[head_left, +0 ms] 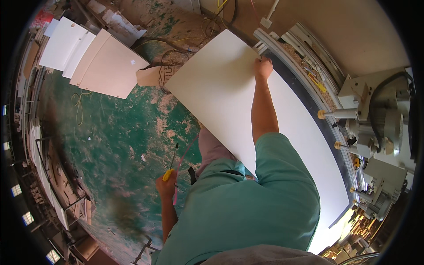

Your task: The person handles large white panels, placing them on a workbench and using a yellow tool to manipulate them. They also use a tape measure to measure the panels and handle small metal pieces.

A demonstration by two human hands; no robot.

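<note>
A large white panel [221,79] lies slantwise in front of me, its right side along the machine's edge. My right hand [263,67] is stretched to the panel's far right edge, fingers curled there against it; the fingertips are partly hidden. Low at my left side, my left hand [166,185] is closed round a yellow-handled screwdriver [168,175] whose thin dark shaft points up and away. A narrow pink strip [176,187] runs beside that hand, and I cannot tell whether it is held too.
A machine with metal heads [371,119] and a rail [304,66] borders the panel on the right. Stacked boards [108,66] stand at the far left. Dust and scraps cover the green floor [119,132]; cables [170,42] lie beyond the panel. Racks of boards [53,176] line the left.
</note>
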